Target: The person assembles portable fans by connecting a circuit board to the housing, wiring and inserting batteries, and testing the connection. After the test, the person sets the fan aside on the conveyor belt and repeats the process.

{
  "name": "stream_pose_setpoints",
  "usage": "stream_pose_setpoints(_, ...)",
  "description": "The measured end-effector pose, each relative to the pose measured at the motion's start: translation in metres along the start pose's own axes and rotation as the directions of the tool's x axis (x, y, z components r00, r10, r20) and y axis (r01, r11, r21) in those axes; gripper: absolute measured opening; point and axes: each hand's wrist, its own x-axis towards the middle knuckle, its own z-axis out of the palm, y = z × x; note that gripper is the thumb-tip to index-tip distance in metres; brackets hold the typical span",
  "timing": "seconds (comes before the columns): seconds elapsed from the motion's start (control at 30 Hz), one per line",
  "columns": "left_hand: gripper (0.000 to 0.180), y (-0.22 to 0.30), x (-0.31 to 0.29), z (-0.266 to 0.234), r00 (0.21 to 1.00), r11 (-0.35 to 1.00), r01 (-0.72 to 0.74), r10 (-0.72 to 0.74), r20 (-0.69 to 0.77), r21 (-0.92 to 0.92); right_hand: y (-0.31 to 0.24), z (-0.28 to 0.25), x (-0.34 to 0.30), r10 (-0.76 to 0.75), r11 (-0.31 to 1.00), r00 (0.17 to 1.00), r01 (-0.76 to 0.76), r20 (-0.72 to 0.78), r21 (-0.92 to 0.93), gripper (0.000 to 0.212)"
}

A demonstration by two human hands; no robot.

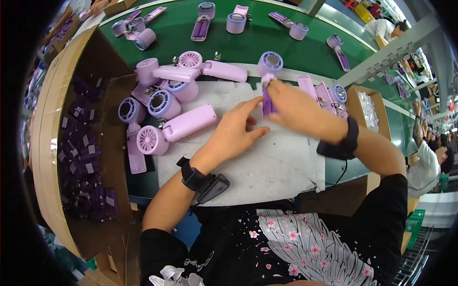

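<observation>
A pink-and-lilac handheld fan (270,65) lies at the far edge of the white foam sheet (267,167), its head pointing away from me. In its handle sits a purple battery (267,105). My right hand (295,108), slightly blurred, is closed over the handle near the neck; its fingertips are partly hidden. My left hand (236,131) is open beside it, thumb spread, the index fingertip at the handle's left side. Left of my hands, several more pink fans rest in a cluster, one with a closed handle (190,123).
A deep cardboard box (50,143) of purple batteries stands at the left. More fans lie on the green conveyor belt (176,35) beyond the sheet. Right of my hands are open pink handle parts (307,86) and a small carton (357,102) of whitish pieces. Other people work farther off.
</observation>
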Motion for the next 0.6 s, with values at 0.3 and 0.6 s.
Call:
stream_pose_setpoints(0.3,0.054,-0.020,-0.025,-0.025,0.999,0.999,-0.026,0.025,0.031,0.040,0.078,-0.031,0.123,0.214,0.905,0.976,-0.215,-0.045,-0.368,0.060)
stream_pose_setpoints(0.6,0.045,-0.027,-0.045,-0.032,0.994,0.993,-0.106,0.105,0.005,0.046,0.060,-0.015,0.228,0.084,0.994,0.962,-0.100,-0.260,-0.050,0.066)
